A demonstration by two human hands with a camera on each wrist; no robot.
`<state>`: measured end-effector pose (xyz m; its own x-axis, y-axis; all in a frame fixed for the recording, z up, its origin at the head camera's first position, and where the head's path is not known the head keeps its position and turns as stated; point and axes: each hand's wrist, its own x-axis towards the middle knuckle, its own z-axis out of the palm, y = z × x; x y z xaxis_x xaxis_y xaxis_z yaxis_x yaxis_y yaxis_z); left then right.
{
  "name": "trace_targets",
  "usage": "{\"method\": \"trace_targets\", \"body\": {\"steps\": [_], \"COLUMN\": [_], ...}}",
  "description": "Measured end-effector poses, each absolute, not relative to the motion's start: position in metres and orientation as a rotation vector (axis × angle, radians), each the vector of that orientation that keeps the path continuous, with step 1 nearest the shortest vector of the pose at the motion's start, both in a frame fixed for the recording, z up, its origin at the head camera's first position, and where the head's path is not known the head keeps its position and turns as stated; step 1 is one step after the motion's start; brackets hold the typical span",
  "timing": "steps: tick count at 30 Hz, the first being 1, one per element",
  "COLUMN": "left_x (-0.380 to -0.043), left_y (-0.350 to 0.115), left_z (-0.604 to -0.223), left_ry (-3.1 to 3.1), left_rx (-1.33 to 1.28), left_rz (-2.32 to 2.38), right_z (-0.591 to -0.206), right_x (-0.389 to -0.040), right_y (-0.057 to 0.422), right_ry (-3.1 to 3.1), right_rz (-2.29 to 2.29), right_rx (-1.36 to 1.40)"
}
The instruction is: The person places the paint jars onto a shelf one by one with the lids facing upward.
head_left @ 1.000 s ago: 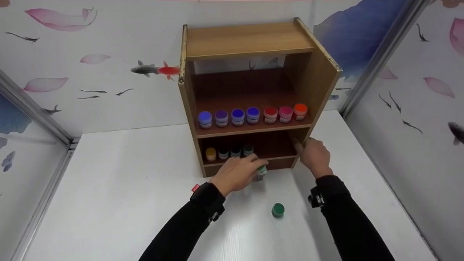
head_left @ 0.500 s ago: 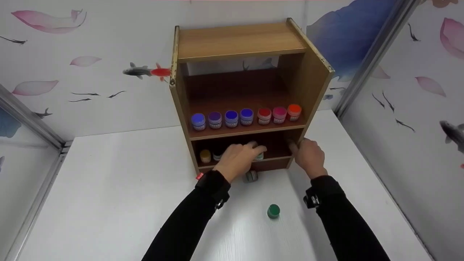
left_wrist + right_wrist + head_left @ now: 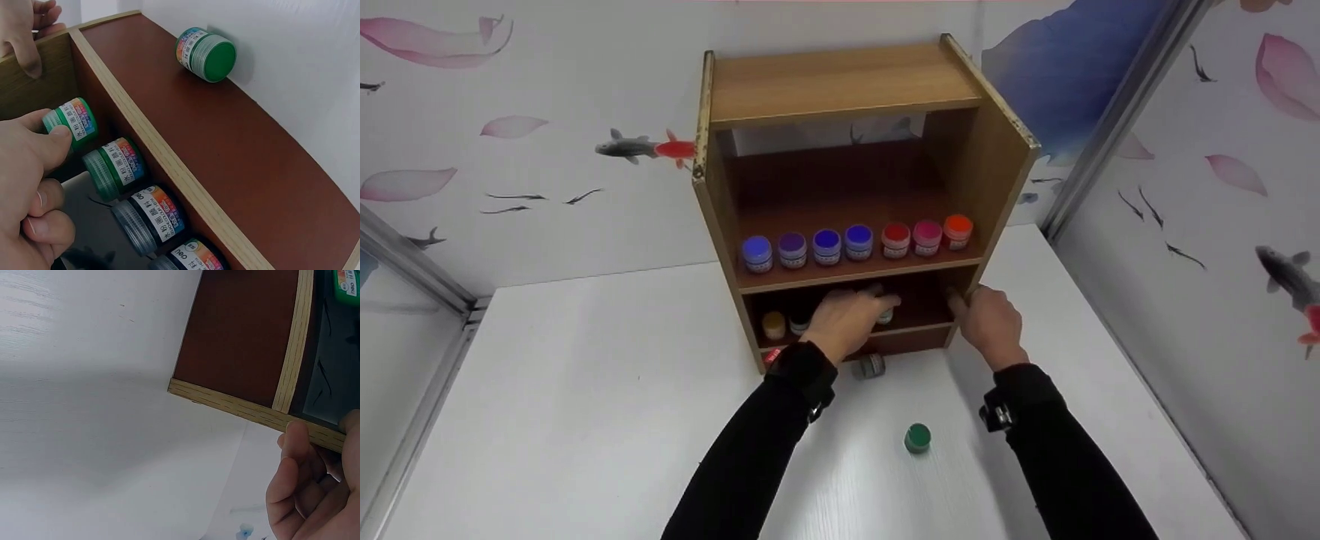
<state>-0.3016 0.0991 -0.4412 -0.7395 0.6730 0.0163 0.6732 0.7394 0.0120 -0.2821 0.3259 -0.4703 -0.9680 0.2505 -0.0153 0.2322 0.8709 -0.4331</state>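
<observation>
In the lower compartment of a wooden shelf (image 3: 840, 82), my left hand (image 3: 844, 319) pinches a green paint jar (image 3: 76, 121) between thumb and fingers. Beside it stand another green jar (image 3: 115, 169) and dark jars (image 3: 151, 219); a yellow jar (image 3: 773, 325) is at the row's left end. My right hand (image 3: 992, 322) grips the shelf's right side panel (image 3: 225, 405), thumb inside and fingers outside. A green-lidded jar (image 3: 208, 55) lies on its side against the shelf's base. Another green-lidded jar (image 3: 917, 438) is on the table closer to me.
Along the upper board's front edge is a row of several jars, from blue (image 3: 757, 254) through purple and red to orange (image 3: 958, 232). The shelf stands on a white table (image 3: 585, 420) near the back wall. Patterned walls (image 3: 1185, 210) enclose the table.
My left hand has carried the green jar from in front of the shelf up and into the lower compartment. The right hand keeps its grip on the side panel. The head view has shifted slightly.
</observation>
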Motion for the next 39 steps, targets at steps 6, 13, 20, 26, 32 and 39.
{"method": "trace_targets", "body": {"steps": [6, 13, 20, 26, 32, 39], "left_x": [-0.303, -0.301, -0.301, -0.299, -0.295, -0.288], "left_y": [0.095, 0.093, 0.091, 0.090, 0.091, 0.085], "left_z": [-0.447, -0.448, -0.448, -0.448, -0.449, -0.453], "left_ry": [-2.878, -2.906, -2.954, -2.943, -2.901, -2.694], "left_rx": [-1.094, -1.073, -1.043, -1.040, -1.078, -1.115], "left_rz": [0.016, 0.003, -0.024, -0.057, -0.122, -0.154], "right_z": [-0.468, -0.468, -0.469, -0.470, -0.471, -0.471], "right_x": [-0.283, -0.283, -0.284, -0.285, -0.283, -0.281], "right_y": [0.322, 0.318, 0.317, 0.316, 0.320, 0.329], "right_ry": [-3.001, -3.000, -2.989, -2.976, -2.982, -2.996], "right_rz": [0.706, 0.685, 0.660, 0.662, 0.670, 0.667], "right_rx": [-0.387, -0.371, -0.333, -0.326, -0.334, -0.351]}}
